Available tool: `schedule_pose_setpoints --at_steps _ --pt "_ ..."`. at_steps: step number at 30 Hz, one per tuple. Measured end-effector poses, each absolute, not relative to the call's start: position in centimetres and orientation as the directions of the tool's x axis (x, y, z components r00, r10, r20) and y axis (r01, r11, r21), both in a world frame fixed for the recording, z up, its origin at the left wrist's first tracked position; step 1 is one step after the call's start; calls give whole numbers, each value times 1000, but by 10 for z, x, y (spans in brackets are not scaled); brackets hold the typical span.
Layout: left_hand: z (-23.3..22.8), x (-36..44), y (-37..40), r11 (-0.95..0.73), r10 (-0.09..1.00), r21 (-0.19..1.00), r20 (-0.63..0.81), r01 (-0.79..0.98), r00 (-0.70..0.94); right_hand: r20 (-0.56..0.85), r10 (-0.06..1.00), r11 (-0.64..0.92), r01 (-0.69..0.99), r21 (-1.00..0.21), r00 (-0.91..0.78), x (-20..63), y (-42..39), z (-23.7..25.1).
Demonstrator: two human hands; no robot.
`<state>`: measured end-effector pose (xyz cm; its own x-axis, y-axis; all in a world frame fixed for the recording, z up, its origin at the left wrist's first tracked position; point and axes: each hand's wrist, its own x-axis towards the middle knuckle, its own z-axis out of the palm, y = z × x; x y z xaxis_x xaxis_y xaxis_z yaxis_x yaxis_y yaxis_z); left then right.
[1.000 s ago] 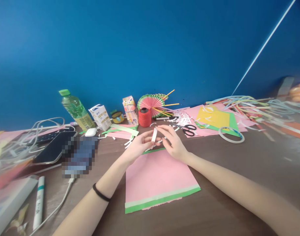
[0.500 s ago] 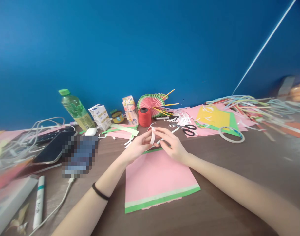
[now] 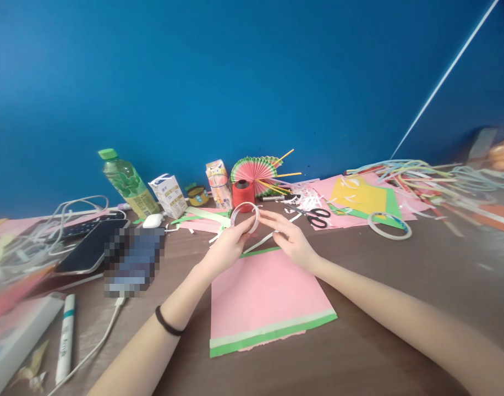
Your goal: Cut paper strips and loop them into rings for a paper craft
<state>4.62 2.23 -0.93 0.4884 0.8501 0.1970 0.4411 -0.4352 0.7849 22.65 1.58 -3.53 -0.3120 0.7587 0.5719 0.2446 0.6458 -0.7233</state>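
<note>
My left hand [image 3: 231,242] grips a thin roll of white tape [image 3: 257,213] by its lower edge, holding the ring up on its side. Against the roll's right rim rest the fingertips of my right hand [image 3: 291,242]; its fingers are stretched out, with the thumb apart below them. Beneath both hands lies a pink sheet of paper [image 3: 268,291] with pale and green bands along its near edge and a green strip at its far edge. A narrow white strip [image 3: 260,242] lies just beyond the sheet, between the hands.
Behind the hands stand a red thread spool [image 3: 244,195], a pleated paper fan [image 3: 254,169], cartons [image 3: 169,197] and a green bottle [image 3: 128,184]. Scissors [image 3: 318,217], coloured paper [image 3: 359,195] and another tape roll [image 3: 389,234] are on the right. Phones [image 3: 93,247] and a marker [image 3: 65,341] lie left.
The tape roll has turned from nearly edge-on to showing its round opening, and sits slightly further left. My right fingers have shifted to its right rim. The pink sheet has not moved.
</note>
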Motion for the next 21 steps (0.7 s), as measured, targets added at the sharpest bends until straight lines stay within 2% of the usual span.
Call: schedule_pose_setpoints --at_steps 4,10,15,21 --pt "-9 46 23 -422 855 803 197 421 480 545 805 588 203 -783 -233 224 15 -33" --pt "-12 48 23 -327 847 884 117 334 518 515 842 535 116 -837 -160 219 15 -38" --pt "-13 46 24 -321 842 897 124 303 525 458 881 470 114 -875 -120 218 15 -39" --pt "-9 46 20 -303 866 865 75 400 495 444 894 448 139 -883 -62 218 12 -35"
